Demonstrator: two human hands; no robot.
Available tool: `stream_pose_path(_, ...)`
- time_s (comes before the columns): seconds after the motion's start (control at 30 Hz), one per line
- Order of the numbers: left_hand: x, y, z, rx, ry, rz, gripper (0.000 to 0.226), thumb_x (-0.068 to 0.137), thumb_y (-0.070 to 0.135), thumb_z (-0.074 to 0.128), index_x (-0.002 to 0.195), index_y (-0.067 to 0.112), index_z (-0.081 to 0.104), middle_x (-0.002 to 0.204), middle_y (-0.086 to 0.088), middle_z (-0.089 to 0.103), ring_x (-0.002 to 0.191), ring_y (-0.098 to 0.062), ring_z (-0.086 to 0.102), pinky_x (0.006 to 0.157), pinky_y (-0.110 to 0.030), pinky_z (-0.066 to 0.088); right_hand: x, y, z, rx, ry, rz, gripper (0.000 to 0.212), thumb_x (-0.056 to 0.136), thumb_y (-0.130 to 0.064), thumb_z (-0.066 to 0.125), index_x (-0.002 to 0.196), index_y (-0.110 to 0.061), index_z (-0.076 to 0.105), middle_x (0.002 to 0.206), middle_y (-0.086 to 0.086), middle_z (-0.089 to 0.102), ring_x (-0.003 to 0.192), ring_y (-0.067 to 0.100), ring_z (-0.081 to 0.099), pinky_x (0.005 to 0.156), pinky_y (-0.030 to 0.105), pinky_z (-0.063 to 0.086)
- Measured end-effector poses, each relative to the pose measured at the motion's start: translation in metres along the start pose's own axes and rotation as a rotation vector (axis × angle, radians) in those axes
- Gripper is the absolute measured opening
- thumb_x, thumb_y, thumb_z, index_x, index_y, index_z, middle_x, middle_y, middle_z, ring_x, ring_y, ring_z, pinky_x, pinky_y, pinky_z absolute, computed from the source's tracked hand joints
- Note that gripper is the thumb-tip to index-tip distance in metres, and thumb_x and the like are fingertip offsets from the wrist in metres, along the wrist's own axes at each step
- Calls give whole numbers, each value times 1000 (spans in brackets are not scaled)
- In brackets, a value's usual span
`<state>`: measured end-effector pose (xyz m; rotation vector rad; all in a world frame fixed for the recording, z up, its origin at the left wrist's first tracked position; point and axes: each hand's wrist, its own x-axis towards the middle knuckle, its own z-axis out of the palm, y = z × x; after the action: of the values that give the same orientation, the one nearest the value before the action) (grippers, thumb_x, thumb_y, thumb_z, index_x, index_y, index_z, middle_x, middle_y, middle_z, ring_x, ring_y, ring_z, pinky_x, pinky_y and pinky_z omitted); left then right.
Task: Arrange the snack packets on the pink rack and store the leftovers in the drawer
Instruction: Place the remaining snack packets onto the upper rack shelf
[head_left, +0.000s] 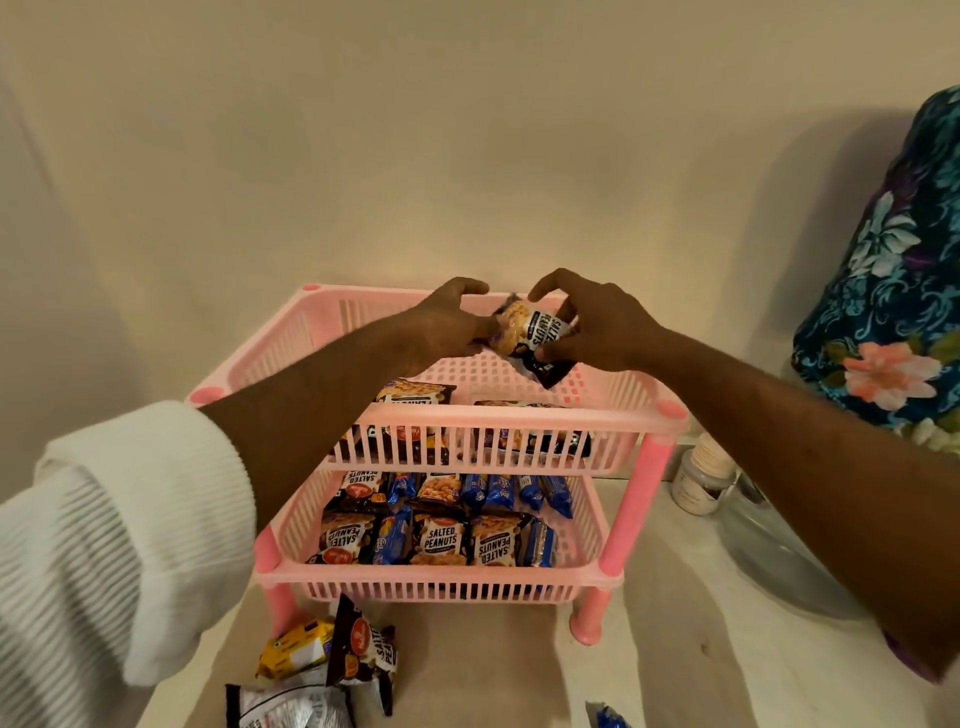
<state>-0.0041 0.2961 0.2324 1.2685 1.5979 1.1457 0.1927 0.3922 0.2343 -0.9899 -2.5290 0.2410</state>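
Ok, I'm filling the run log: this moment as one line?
both hands hold peanut packet | over rack top tier | lower tier filled | leftovers on counter

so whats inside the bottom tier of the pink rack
The bottom tier holds salted peanut packets and blue packets. The top tier covers its back part.

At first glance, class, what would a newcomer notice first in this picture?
Most striking is the pink rack against the wall, its lower tier packed with snack packets. Above its top tier, the left hand and right hand together hold a salted peanuts packet. More loose packets lie on the counter in front.
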Motion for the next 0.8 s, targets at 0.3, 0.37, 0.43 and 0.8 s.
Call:
stream_pose_path(0.3, -12, -20, -35, 1006, -94, 28, 41, 98, 16, 53, 140, 16, 49, 151, -7, 41, 137, -24, 41, 108, -36, 36, 23, 5, 23, -213, -387, 275, 39, 96, -44, 60, 128, -23, 64, 118, 10, 62, 78, 28, 71, 52, 37, 62)
stream_pose_path(0.37, -20, -21, -46, 1094, -220, -63, 49, 98, 12, 51, 146, 19, 43, 156, -5, 34, 141, -24, 34, 112, -38, 31, 26, 9, 22, -221, -399, 238, 41, 97, -30, 61, 138, -25, 59, 132, 11, 55, 84, 26, 66, 53, 37, 62)
stream_pose_path(0.43, -28, -23, -52, 1128, -332, -130, 52, 99, 12, 48, 149, 21, 38, 156, -3, 35, 139, -22, 37, 111, -37, 31, 25, 13, 24, -236, -444, 212, 47, 97, -26, 61, 144, -26, 52, 140, 13, 50, 96, 29, 66, 65, 38, 62)
stream_pose_path(0.8, -36, -25, -55, 1072, -111, 32, 52, 95, 20, 60, 144, 22, 44, 153, -3, 40, 140, -24, 37, 111, -35, 31, 6, -3, 20, -527, -305, 102, 75, 75, -43, 83, 140, -39, 48, 138, -3, 59, 123, 23, 56, 94, 43, 53)
